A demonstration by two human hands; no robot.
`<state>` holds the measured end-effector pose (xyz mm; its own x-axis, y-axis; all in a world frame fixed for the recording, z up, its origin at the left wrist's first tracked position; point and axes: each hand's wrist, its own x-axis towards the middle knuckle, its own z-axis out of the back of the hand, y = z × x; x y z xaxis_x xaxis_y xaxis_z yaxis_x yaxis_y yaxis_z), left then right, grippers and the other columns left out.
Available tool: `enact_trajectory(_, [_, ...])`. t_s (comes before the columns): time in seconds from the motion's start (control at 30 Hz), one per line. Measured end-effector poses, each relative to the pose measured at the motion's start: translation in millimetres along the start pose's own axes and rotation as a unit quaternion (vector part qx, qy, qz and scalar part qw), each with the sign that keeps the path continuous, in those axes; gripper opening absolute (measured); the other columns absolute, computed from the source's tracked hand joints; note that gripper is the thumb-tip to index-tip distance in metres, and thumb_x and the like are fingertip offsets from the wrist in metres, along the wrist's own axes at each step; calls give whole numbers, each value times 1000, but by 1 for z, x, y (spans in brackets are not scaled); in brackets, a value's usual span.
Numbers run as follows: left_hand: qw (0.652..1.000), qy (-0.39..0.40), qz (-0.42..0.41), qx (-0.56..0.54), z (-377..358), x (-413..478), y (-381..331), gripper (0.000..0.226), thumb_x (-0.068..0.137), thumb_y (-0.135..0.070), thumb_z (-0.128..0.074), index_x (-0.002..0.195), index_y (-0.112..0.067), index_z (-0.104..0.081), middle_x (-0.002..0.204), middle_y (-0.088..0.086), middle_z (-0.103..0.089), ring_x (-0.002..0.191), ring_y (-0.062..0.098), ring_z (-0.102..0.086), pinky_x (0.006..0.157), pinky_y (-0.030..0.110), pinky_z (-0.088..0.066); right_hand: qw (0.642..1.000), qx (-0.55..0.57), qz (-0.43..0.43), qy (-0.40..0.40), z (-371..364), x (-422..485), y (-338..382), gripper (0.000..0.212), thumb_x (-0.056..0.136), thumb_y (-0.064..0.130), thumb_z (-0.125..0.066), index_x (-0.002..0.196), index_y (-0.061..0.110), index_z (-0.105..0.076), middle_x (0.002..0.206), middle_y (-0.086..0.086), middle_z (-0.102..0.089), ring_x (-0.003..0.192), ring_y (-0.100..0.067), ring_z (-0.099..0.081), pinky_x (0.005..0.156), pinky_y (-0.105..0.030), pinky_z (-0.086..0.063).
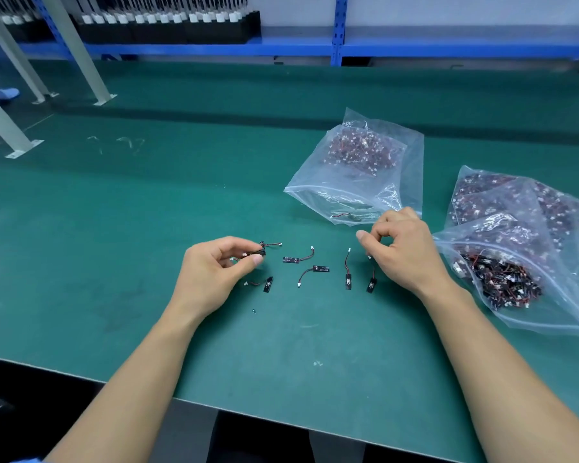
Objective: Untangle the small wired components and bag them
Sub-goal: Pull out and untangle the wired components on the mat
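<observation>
A matt green mat (114, 228) covers the worktable, smooth with faint scuffs. At centre lie small wired components (321, 269): flat black matt bodies, thin red and black plastic-coated wires, tiny white plastic plugs. Centre right, a clear plastic bag (318, 182), thin, glossy and crinkled, catches the light. A second clear bag (562, 315) of the same shiny film lies at the right edge. Along the top runs blue painted metal shelving (340, 28), smooth and slightly glossy. Upper left stand pale grey painted metal legs (79, 55).
</observation>
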<state>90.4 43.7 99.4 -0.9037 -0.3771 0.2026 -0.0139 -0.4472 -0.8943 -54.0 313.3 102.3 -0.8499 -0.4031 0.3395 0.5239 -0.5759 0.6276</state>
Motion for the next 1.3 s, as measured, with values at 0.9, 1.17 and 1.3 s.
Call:
enact_trajectory(0.9, [978, 97, -174, 66, -15, -9, -15, 5, 85, -29, -76, 82, -27, -80, 100, -23, -72, 59, 19, -61, 55, 13, -33, 1000, 8, -24, 9, 2, 0, 4, 35, 91, 27, -70, 59, 13, -66, 76, 4, -59, 92, -18, -46, 76, -17, -31])
enact_trajectory(1.17, [980, 91, -168, 59, -22, -9, -20, 12, 84, -30, -73, 73, -32, -74, 98, -24, -72, 45, 15, -45, 54, 13, -33, 999, 15, -26, 12, 1, 0, 2, 35, 91, 27, -71, 60, 12, -67, 77, 1, -60, 92, -19, -47, 78, -9, -30])
enact_trajectory(1.3, [975, 48, -175, 128, -11, -8, -14, 17, 79, -45, -70, 75, -30, -76, 104, -21, -72, 46, 8, -39, 53, 22, -38, 999, 21, -24, 7, 1, 1, 1, 34, 91, 27, -71, 60, 13, -66, 76, 2, -60, 90, -19, -47, 77, -10, -31])
